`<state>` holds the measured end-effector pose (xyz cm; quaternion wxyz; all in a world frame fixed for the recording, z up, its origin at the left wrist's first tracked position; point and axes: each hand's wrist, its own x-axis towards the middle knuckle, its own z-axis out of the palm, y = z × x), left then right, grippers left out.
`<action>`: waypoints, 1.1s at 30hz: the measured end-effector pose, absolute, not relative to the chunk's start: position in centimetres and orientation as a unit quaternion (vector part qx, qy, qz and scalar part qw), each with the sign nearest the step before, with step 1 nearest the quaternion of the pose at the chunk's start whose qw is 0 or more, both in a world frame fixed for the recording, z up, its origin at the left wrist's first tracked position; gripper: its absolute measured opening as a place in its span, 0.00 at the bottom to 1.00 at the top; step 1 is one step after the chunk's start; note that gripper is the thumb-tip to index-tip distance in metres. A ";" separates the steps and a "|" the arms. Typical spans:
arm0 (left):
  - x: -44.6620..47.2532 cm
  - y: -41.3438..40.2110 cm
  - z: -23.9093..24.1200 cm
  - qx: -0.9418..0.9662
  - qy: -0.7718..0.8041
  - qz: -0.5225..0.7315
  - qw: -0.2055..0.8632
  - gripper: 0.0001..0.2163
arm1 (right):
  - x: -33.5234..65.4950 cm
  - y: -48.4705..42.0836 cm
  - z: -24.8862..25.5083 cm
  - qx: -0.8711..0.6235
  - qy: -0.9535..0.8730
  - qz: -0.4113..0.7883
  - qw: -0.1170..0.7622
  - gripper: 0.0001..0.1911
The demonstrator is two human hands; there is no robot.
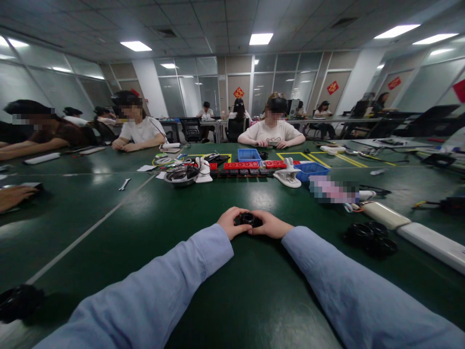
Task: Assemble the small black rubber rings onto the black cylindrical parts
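Observation:
Between my two hands is a small round black part point(247, 219) with a ring-shaped opening facing up, close to the green table top. My left hand point(231, 223) curls round its left side, fingers behind and thumb in front. From the right, my right hand point(269, 224) closes on the same part, its thumb near the front edge. The two thumbs almost meet. My palms and fingers cover the part's sides, so its exact kind cannot be made out.
More black round parts point(372, 237) lie to the right, beside long white cases point(432, 245). Another black part point(20, 303) sits at the near left. Ahead are a metal bowl point(180, 177) of cables, red bins point(242, 165), blue trays point(312, 170), a white clamp point(288, 174) and a wrench point(124, 184). People sit across the table.

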<state>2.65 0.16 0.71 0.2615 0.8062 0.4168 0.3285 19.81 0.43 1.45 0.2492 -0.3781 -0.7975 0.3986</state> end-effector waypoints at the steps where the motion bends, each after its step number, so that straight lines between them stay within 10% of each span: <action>1: 2.8 0.1 0.7 0.803 0.428 0.330 0.249 0.17 | 19.6 0.4 1.3 -0.401 -0.800 0.371 0.249 0.18; 8: 3.6 0.3 0.5 0.761 0.505 0.362 0.183 0.19 | 17.5 -0.1 0.3 -0.580 -0.771 0.088 0.248 0.15; 20: 2.5 0.6 0.4 0.801 0.424 0.336 0.256 0.17 | 19.7 0.7 0.6 -0.387 -0.821 0.315 0.278 0.17; 33: 2.6 0.5 0.6 0.799 0.430 0.326 0.264 0.18 | 19.7 1.0 0.0 -0.385 -0.825 0.302 0.284 0.15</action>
